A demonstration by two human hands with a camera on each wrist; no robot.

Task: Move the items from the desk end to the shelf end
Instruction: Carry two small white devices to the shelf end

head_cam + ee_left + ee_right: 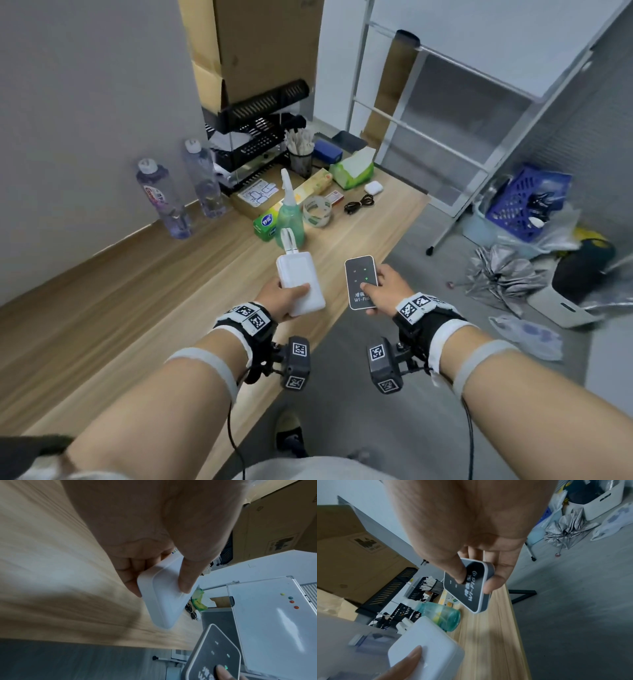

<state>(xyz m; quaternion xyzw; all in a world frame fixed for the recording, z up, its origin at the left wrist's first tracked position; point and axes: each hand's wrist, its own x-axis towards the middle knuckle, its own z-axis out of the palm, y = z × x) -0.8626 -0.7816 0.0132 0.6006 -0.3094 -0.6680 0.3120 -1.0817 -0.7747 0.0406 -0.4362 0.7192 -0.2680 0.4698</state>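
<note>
My left hand (286, 299) grips a white power bank (301, 282) with a short white cable loop, thumb on its top face and fingers beneath (164, 601). My right hand (382, 293) holds a black Wi-Fi device (361, 281) with small green lights, thumb pressed on its face (471, 586). Both are held in the air above the wooden desk (171, 291), near its right edge. The black tiered shelf (253, 137) stands at the far end of the desk.
Near the shelf lie a green spray bottle (290, 214), tape roll (317, 210), green tissue packs (352, 168), black cable (359, 204), white earbud case (373, 187), pen cup (300, 154) and two water bottles (164, 198). A whiteboard frame (445, 113), umbrella (503, 274) and bins crowd the floor at right.
</note>
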